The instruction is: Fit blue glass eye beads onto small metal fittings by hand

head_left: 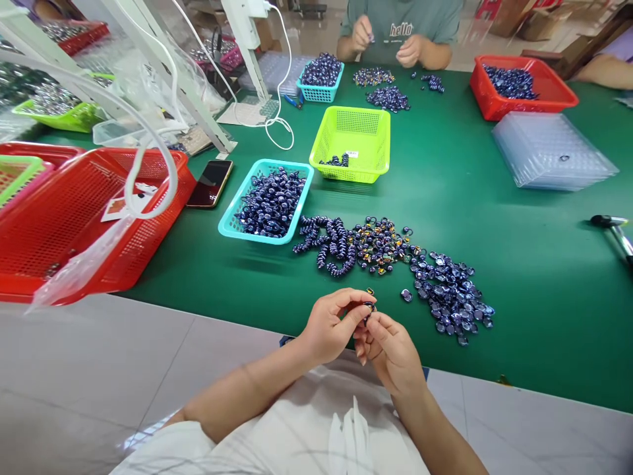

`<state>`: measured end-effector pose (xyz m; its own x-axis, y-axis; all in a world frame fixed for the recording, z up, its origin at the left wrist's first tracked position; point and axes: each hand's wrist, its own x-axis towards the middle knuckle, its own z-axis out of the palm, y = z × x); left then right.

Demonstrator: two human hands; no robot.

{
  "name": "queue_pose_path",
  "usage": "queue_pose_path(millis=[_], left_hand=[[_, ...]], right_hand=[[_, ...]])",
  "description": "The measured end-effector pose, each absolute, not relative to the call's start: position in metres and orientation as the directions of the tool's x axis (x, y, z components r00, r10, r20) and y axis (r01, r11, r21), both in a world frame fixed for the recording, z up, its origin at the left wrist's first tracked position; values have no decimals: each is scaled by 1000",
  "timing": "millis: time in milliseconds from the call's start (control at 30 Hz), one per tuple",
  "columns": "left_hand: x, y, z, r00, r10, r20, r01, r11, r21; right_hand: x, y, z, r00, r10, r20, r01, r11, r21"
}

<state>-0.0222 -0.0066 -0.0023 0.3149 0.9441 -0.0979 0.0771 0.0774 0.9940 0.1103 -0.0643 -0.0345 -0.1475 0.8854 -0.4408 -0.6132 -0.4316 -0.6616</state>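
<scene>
A small dark, shiny ring-like piece is pinched between the thumb and fingers of my left hand, just over the table's near edge. My right hand is closed against the same piece from below and right, its thumb and index finger meeting it. Fingers cover most of the piece. Just beyond lie a small piece with yellow and a loose dark disc. Farther out are a pile of ring-like pieces with orange parts, a pile of dark blue discs and coiled rows of stacked dark pieces.
A blue basket holds many dark pieces; a green basket holds a few. At left are a red basket and a phone. Clear plastic trays and a red tub stand right. Another person works opposite.
</scene>
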Motion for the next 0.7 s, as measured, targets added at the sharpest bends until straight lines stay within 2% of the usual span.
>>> queue_pose_path(millis=[100, 233, 333, 400, 467, 533, 600, 700], left_hand=[[-24, -8, -4, 281, 959, 31, 135, -71, 988], [-25, -8, -9, 253, 967, 23, 109, -52, 993], [-24, -8, -11, 259, 964, -58, 40, 50, 998], [-23, -8, -10, 274, 954, -123, -18, 133, 991], [-22, -8, -7, 289, 940, -183, -62, 209, 976], [-22, -8, -5, 302, 927, -223, -79, 257, 963], [-22, -8, -4, 310, 920, -239, -81, 275, 958], [-24, -9, -5, 310, 929, -202, -51, 228, 972]], right_hand=[[109, -63, -34, -102, 883, -458, -661, -404, -632], [114, -64, -35, 104, 920, -377, -560, -259, -787], [120, -66, -36, 242, 957, -159, -327, -74, -942], [124, -68, -36, 284, 957, 65, -83, 92, -992], [128, -69, -35, 228, 924, 308, 174, 272, -946], [132, -69, -33, 90, 875, 475, 331, 424, -843], [134, -69, -31, -25, 845, 534, 371, 504, -780], [134, -68, -29, -29, 851, 525, 362, 498, -788]])
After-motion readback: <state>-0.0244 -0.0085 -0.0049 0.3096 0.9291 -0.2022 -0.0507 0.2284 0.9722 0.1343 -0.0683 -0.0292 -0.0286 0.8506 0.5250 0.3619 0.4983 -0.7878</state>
